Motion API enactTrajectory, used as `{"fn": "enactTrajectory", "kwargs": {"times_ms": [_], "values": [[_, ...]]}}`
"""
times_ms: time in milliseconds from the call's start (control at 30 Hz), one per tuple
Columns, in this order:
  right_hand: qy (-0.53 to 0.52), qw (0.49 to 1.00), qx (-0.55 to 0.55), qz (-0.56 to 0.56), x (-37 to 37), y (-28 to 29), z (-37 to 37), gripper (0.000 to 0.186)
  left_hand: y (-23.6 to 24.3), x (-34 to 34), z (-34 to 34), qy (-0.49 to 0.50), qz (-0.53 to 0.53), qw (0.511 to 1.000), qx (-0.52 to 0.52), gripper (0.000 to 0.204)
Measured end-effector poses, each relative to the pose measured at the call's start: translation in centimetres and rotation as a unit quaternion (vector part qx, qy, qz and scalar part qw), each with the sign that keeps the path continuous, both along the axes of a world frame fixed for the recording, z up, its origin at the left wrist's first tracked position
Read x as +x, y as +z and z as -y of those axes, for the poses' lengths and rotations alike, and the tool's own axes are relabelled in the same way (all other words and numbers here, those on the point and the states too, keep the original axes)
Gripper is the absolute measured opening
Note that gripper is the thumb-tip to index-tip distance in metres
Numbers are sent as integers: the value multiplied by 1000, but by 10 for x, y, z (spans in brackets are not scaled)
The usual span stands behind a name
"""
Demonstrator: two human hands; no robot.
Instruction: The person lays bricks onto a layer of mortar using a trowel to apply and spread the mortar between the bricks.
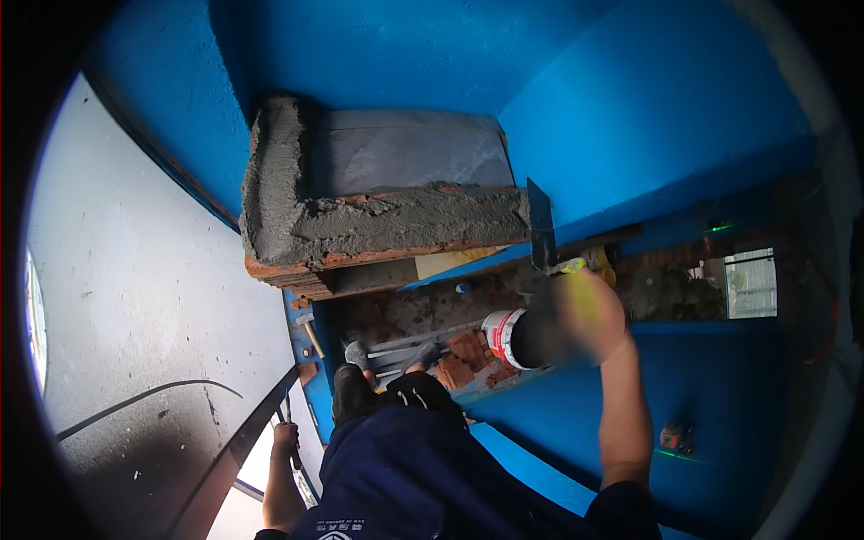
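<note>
My right hand (589,310), blurred, is closed round the yellow handle of a trowel (541,220). The trowel's flat dark blade points away from me and stands at the right end of a mortar bed (405,220). That wet grey mortar lies in an L shape along the tops of two low brick walls, its surface rough. Down at the lower left, my left hand (285,436) is closed round the dark handle of a thin tool (287,409); its kind is too small to make out. A white and red bucket (504,338) sits below my right hand, partly hidden by a dark blur.
Blue walls (648,108) enclose the brickwork at the back and right. A hammer (310,333) lies left of my feet. Loose red bricks (463,358) are piled near the bucket. A laser level (673,437) casting green light stands at the right. A white panel (153,270) fills the left.
</note>
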State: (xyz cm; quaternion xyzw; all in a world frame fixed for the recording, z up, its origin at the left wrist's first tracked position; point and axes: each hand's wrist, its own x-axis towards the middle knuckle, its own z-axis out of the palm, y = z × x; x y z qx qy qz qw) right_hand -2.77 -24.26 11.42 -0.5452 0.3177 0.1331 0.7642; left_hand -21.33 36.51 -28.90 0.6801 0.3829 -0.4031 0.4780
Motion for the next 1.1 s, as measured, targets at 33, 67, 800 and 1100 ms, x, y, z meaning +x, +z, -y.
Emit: {"fn": "enactTrajectory", "kwargs": {"times_ms": [33, 67, 800, 1100], "values": [[8, 1000, -4, -12, 6, 8, 5, 35, -3, -5, 0, 7, 0, 1000, -2, 12], [13, 1000, -3, -25, 7, 8, 0, 35, -5, -9, 0, 27, -10, 1000, 8, 12], [224, 951, 214, 24, 11, 4, -282, 30, -18, -19, 5, -157, 64, 985, 26, 18], [354, 899, -223, 131, 25, 9, -257, 30, -52, -35, -3, -410, 157, 895, 77, 9]]}}
